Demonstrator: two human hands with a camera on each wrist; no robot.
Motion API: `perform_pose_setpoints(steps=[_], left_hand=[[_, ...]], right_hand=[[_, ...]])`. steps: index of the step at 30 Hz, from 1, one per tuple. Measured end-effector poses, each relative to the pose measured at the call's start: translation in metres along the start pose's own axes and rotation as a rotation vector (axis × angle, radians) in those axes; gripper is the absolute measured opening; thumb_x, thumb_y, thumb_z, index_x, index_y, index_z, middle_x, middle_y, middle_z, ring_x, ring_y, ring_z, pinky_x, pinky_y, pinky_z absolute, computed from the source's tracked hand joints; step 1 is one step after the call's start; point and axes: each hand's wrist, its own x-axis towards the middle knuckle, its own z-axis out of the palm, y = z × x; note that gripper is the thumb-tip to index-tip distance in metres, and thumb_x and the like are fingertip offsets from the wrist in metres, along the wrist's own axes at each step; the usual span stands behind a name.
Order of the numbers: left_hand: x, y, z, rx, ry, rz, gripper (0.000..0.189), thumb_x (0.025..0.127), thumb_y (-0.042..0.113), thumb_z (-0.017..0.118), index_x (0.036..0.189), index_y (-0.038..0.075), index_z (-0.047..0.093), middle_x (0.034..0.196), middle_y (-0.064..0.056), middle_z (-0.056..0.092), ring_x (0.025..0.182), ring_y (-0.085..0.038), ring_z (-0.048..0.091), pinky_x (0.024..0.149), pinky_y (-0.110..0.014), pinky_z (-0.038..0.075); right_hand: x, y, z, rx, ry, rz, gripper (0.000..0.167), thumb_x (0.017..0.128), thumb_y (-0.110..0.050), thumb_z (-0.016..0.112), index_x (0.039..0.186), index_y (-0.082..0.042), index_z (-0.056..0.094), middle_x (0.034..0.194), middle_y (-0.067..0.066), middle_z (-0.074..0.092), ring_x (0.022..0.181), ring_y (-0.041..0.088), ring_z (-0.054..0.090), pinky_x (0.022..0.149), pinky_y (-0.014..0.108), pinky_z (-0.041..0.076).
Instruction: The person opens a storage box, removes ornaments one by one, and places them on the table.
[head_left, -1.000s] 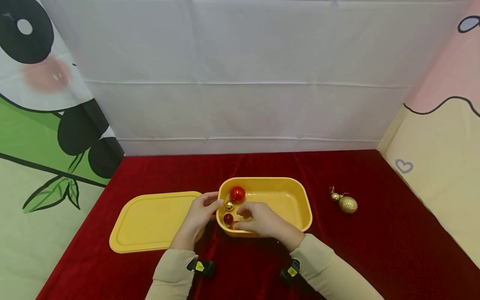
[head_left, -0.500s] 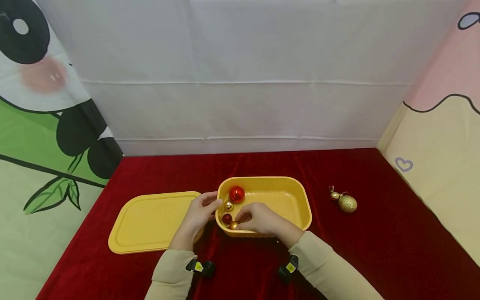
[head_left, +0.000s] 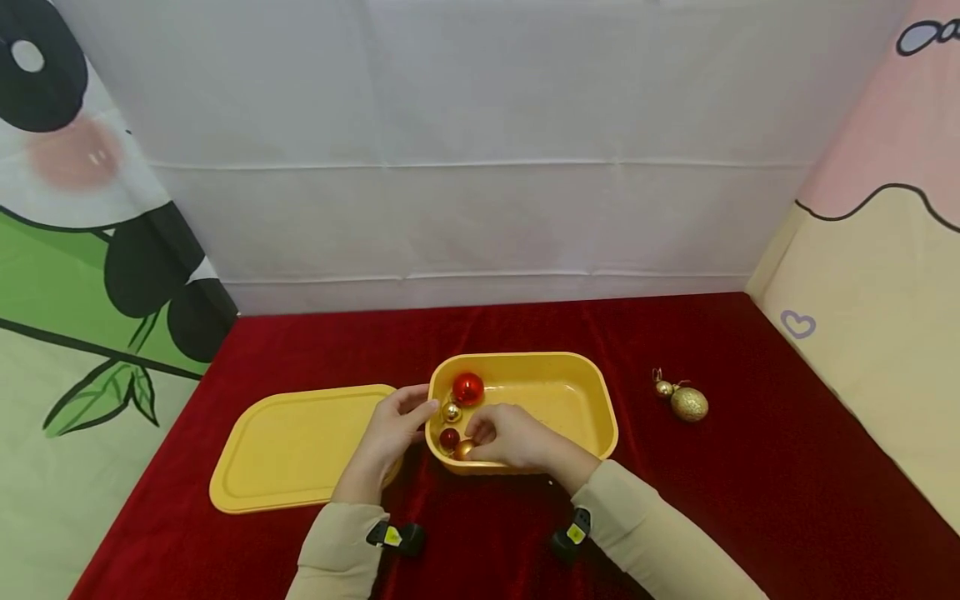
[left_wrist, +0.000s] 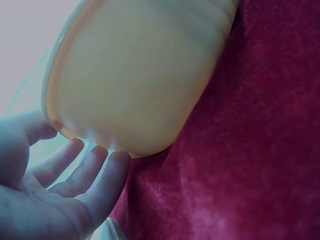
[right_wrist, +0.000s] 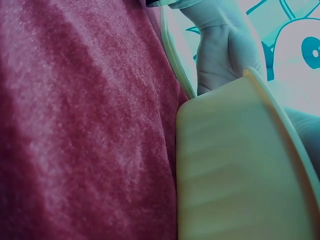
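A yellow plastic box stands on the red cloth, holding several Christmas balls along its left end. My left hand grips the box's left end; in the left wrist view, its curved fingers touch the outer wall. Inside the box, my right hand pinches a gold Christmas ball at the near left corner. Beside that ball lies a small dark red ball. Farther back are a shiny gold ball and a larger red ball. The right wrist view shows the box's outer side, with the right fingers hidden.
The yellow lid lies flat to the left, partly beneath my left hand. To the right of the box are a glittery gold ball and a small gold ball. A white cloth wall rises behind the table.
My right fingers have shifted slightly, and more of the gold ball shows beside them. The left hand stays at the box's end. The whole head view has drifted a little.
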Motion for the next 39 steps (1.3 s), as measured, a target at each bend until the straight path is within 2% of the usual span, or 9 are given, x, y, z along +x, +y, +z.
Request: perform_pose_setpoints(steps=[6,12,19,27,33,39], left_hand=[[-0.001,0.0,-0.001,-0.004,0.002,0.009,0.042,0.094,0.019,0.059,0.132,0.004,0.05,0.128,-0.021,0.055,0.108,-0.028,0.06,0.08,-0.035,0.056],[0.0,0.0,0.0,-0.004,-0.003,0.015,0.042,0.093,0.018,0.059,0.132,0.004,0.051,0.128,-0.021,0.055,0.104,-0.024,0.061,0.078,-0.033,0.056],[0.0,-0.001,0.0,-0.006,-0.006,0.026,0.041,0.094,0.017,0.059,0.131,0.003,0.051,0.127,-0.022,0.055,0.101,-0.024,0.062,0.078,-0.034,0.056],[-0.001,0.0,0.002,0.017,0.014,0.022,0.041,0.094,0.017,0.058,0.132,0.003,0.051,0.126,-0.021,0.056,0.104,-0.025,0.061,0.078,-0.034,0.056],[0.0,-0.002,0.003,0.01,0.003,0.015,0.044,0.094,0.019,0.058,0.134,0.003,0.049,0.128,-0.022,0.054,0.107,-0.027,0.06,0.08,-0.036,0.056],[0.003,-0.003,0.005,0.021,0.017,0.007,0.042,0.094,0.019,0.058,0.133,0.005,0.05,0.127,-0.02,0.055,0.108,-0.027,0.06,0.081,-0.036,0.055]], right_hand=[[-0.004,0.0,0.0,-0.043,0.058,-0.044,0.023,0.08,-0.018,0.073,0.099,-0.007,0.066,0.087,0.001,0.066,0.079,0.009,0.061,0.072,0.023,0.05],[-0.008,0.001,-0.002,-0.05,0.12,-0.102,0.024,0.08,-0.017,0.071,0.102,-0.008,0.069,0.092,0.002,0.068,0.078,0.009,0.062,0.071,0.022,0.051],[-0.013,0.003,-0.007,0.023,0.16,-0.084,0.025,0.081,-0.019,0.069,0.105,-0.009,0.068,0.1,0.003,0.065,0.085,0.013,0.061,0.069,0.021,0.051],[-0.021,0.006,-0.016,0.04,0.222,-0.065,0.024,0.082,-0.02,0.069,0.106,-0.013,0.066,0.093,-0.003,0.066,0.087,0.012,0.061,0.074,0.025,0.051],[-0.032,0.012,-0.025,0.082,0.294,-0.106,0.027,0.079,-0.011,0.067,0.106,-0.008,0.065,0.098,0.005,0.067,0.088,0.017,0.063,0.076,0.032,0.055],[-0.042,0.021,-0.031,0.037,0.388,-0.136,0.028,0.076,-0.007,0.066,0.104,-0.008,0.066,0.096,0.006,0.067,0.081,0.014,0.062,0.071,0.031,0.056]])
